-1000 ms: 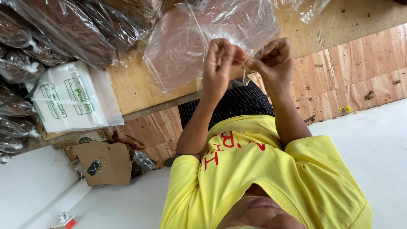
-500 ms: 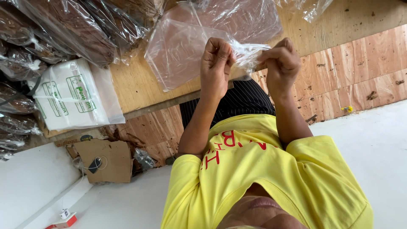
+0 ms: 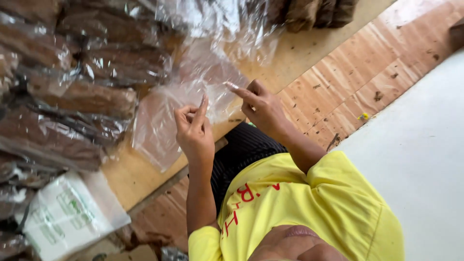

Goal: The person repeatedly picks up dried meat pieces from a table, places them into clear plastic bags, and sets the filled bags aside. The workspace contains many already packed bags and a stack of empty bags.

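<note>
Left hand [image 3: 194,131] and right hand [image 3: 261,107], fingers pinched on a clear plastic bag [image 3: 193,104] over the wooden board [image 3: 299,53].

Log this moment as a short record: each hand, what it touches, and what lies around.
left hand: raised, fingers pinched at the edge of the clear plastic bag
right hand: raised, fingertips on the same bag's edge
bag contents: brownish, unclear
surface: wooden board
left of hands: stacked clear bags of brown material
lower left: white printed bag
clothing: yellow shirt
</note>
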